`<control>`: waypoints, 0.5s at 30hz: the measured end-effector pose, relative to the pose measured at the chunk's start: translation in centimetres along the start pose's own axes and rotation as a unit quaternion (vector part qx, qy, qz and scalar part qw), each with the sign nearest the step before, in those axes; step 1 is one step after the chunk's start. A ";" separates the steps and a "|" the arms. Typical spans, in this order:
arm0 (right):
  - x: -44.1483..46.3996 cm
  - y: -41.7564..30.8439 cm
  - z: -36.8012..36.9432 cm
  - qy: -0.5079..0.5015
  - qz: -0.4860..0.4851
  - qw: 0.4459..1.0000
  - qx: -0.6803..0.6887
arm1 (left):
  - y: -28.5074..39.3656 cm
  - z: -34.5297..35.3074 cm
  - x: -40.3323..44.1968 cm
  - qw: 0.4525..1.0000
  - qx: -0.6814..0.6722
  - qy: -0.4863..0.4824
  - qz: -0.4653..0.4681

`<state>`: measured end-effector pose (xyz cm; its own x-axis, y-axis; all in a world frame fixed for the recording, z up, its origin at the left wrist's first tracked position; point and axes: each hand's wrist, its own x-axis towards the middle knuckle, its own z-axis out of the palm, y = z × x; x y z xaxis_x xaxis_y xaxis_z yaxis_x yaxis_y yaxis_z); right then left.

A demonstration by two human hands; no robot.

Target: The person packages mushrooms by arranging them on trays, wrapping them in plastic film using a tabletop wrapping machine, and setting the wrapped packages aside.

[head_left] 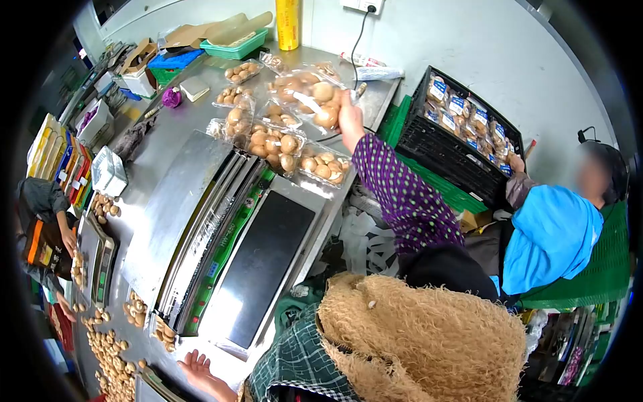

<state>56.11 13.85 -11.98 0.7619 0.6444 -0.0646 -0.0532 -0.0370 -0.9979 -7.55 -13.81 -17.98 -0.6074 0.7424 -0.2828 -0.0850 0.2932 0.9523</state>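
My right hand [349, 120], in a purple dotted sleeve, grips the near edge of a film-wrapped pack of mushrooms [327, 92], raised above the metal table. Under and around it lie several more wrapped mushroom packs [271, 144], one of them [325, 165] at the wrapping machine's far corner. My left hand [196, 368] is palm up with fingers apart, holding nothing, near the machine's lower corner. Between my hands stands the wrapping machine [221, 251], with a dark flat plate [271, 258] and a green control strip.
A black crate [435, 137] of labelled packs sits at the right, a co-worker in a blue vest [552, 231] beside it. Loose mushrooms [107, 355] cover the lower left table, where another person's hands [69, 241] reach in. Clear trays [108, 172] are stacked nearby. A cord [358, 40] hangs from the wall.
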 end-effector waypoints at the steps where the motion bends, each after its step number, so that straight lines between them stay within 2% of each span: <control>1: 1.7 0.8 -0.1 -0.012 0.057 0.998 0.017 | 0.0 0.5 0.4 1.000 -0.001 0.007 0.002; 2: 3.5 2.5 0.3 -0.001 0.106 0.994 0.038 | 0.1 1.3 0.8 0.999 0.000 0.035 0.006; 3: 7.0 7.0 0.5 -0.038 0.125 0.990 0.047 | 0.0 1.7 0.8 0.997 0.000 0.078 0.008; 4: 7.9 8.8 0.8 -0.076 0.146 0.985 0.049 | -0.5 1.5 1.8 0.996 -0.033 0.081 0.010; 6: 5.9 10.8 -0.4 -0.165 0.165 0.971 0.051 | -3.1 0.0 5.0 0.997 0.011 0.073 -0.001; 9: 8.5 13.0 -5.4 -0.260 0.209 0.941 0.059 | -2.8 -0.6 6.6 0.966 -0.006 0.253 0.058; 10: 10.7 13.3 -6.7 -0.262 0.218 0.939 0.044 | -1.0 -0.6 6.6 0.973 0.001 0.223 0.056; 11: 12.4 12.7 -7.7 -0.252 0.202 0.946 0.019 | -1.1 -1.1 7.0 0.968 0.012 0.249 0.029; 12: 8.3 9.3 -4.9 -0.033 0.132 0.968 -0.210 | -2.2 -1.8 8.3 0.958 0.029 0.283 0.018; 13: 4.9 5.7 -3.0 -0.041 0.066 0.963 -0.259 | -2.9 -2.0 9.3 0.955 0.018 0.296 0.012; 14: 4.9 5.5 -0.5 -0.088 -0.049 0.981 -0.166 | -3.6 -2.1 10.2 0.954 0.043 0.298 -0.007; 15: 4.5 5.4 1.8 -0.130 -0.158 0.976 -0.071 | -4.3 -2.0 11.2 0.953 0.072 0.294 -0.027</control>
<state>58.11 17.97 -17.61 0.5362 0.8118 0.2311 0.2622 0.1001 -0.9598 -15.58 -7.98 -25.01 -0.9462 0.2707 -0.1771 -0.0446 0.4330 0.9003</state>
